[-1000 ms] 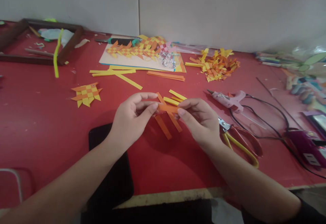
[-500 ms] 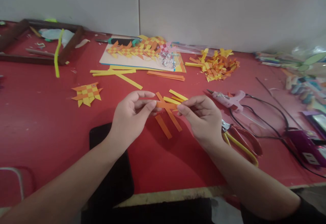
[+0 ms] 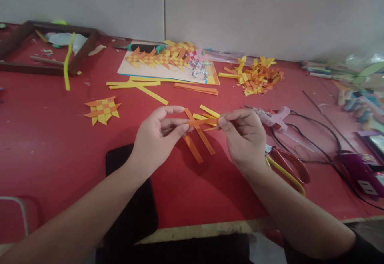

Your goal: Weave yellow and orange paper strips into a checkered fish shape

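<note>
An orange paper strip (image 3: pixel 203 122) is stretched level between my two hands, above the red table. My left hand (image 3: pixel 159 136) pinches its left end between thumb and fingers. At the other end, the thumb and forefinger of my right hand (image 3: pixel 244 136) are closed on it. Below and behind it lie loose orange strips (image 3: pixel 193 149) and several yellow strips (image 3: pixel 209 111). A woven orange and yellow paper fish (image 3: pixel 103 110) rests left of my left hand.
Right of my right hand lie a pink glue gun (image 3: pixel 274 118) with its cord and red-and-yellow-handled pliers (image 3: pixel 288 170). A black phone-like slab (image 3: pixel 132 212) is under my left forearm. Behind are a pile of paper scraps (image 3: pixel 259 76), woven pieces (image 3: pixel 159 59) and a brown frame (image 3: pixel 85 52).
My right hand has moved a little to the right along the orange strip, and more of the strip now shows between my hands. My left hand has barely shifted.
</note>
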`<act>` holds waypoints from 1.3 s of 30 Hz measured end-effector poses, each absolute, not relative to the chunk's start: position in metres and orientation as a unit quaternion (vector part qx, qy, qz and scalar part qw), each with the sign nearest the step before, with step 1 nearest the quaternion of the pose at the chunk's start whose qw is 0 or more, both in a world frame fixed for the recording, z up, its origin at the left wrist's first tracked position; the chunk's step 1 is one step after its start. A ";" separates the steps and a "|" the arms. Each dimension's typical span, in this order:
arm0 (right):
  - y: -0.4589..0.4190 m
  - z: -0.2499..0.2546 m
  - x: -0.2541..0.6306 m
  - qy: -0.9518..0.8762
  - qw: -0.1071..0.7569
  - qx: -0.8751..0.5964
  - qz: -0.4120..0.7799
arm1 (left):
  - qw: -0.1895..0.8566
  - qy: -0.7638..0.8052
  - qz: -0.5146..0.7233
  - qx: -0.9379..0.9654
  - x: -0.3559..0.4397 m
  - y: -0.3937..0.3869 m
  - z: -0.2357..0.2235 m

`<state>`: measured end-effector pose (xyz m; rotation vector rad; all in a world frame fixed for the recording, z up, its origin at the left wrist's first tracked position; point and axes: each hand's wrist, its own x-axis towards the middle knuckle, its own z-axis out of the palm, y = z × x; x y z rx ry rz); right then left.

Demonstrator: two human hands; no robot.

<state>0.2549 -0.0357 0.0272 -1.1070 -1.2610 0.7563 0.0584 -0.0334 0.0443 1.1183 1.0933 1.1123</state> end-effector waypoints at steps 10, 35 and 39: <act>-0.038 0.028 0.251 -0.539 0.595 -0.490 0.341 | 0.578 0.436 0.482 0.493 0.061 -0.034 0.045; -0.032 0.020 0.259 -0.853 0.238 -0.448 0.125 | 0.189 0.508 0.223 0.810 0.057 -0.041 0.042; -0.034 0.022 0.257 -0.858 0.212 -0.444 0.146 | 0.187 0.524 0.229 0.799 0.058 -0.041 0.043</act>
